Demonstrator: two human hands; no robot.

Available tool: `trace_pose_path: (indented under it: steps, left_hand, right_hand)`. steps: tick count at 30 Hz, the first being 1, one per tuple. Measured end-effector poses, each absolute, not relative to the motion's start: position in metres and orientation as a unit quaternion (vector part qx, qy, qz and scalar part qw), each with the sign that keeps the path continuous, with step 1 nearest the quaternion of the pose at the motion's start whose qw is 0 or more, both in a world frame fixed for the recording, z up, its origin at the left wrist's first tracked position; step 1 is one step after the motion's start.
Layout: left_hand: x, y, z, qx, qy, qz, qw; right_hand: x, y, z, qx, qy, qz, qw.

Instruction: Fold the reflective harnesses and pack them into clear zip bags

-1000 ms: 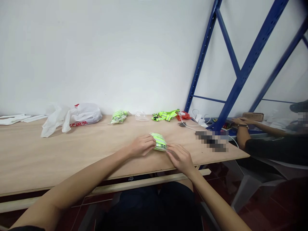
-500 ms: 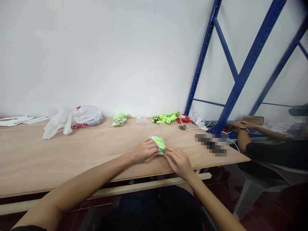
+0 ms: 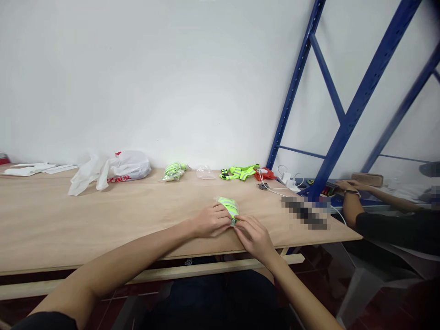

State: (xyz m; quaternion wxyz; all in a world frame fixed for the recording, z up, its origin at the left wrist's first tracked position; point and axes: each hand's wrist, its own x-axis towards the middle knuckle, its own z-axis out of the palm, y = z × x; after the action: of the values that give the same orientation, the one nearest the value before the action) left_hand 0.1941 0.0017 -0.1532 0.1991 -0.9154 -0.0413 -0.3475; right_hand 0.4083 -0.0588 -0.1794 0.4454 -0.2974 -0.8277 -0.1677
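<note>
A clear plastic bag holding a folded neon-yellow reflective strap (image 3: 228,205) lies on the wooden table near its front edge. My left hand (image 3: 213,220) is closed on the bag's near left side. At the bag's near right corner my right hand (image 3: 253,233) pinches the plastic between thumb and fingers. The fingertips of both hands almost meet there and hide the near end of the bag. A similar bagged neon strap (image 3: 173,171) rests by the wall. To its right are a crumpled clear bag (image 3: 205,172) and an unbagged neon reflective strap (image 3: 239,172) with a black buckle.
A white carrier bag (image 3: 129,166) and white papers (image 3: 30,169) lie at the back left. An orange-red item (image 3: 265,174), white cables and a charger (image 3: 289,180) sit at the right. Beyond the blue rack post (image 3: 347,119) a person's arm (image 3: 354,206) rests on another table.
My hands have drawn closer together at the near end of the bag, covering more of it. The view has shifted slightly, so the background sits a little farther right.
</note>
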Motion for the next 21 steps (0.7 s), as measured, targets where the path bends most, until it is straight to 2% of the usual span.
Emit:
trace_pose_path:
  steps: [16, 21]
  left_hand:
    - [0.182, 0.019, -0.160, -0.956, -0.126, -0.246, 0.101]
    - [0.171, 0.033, -0.162, -0.948, -0.179, -0.229, 0.128]
  right_hand:
    - [0.415, -0.054, -0.190, -0.307, -0.832, -0.092, 0.453]
    - [0.418, -0.052, -0.191, -0.339, -0.831, -0.070, 0.436]
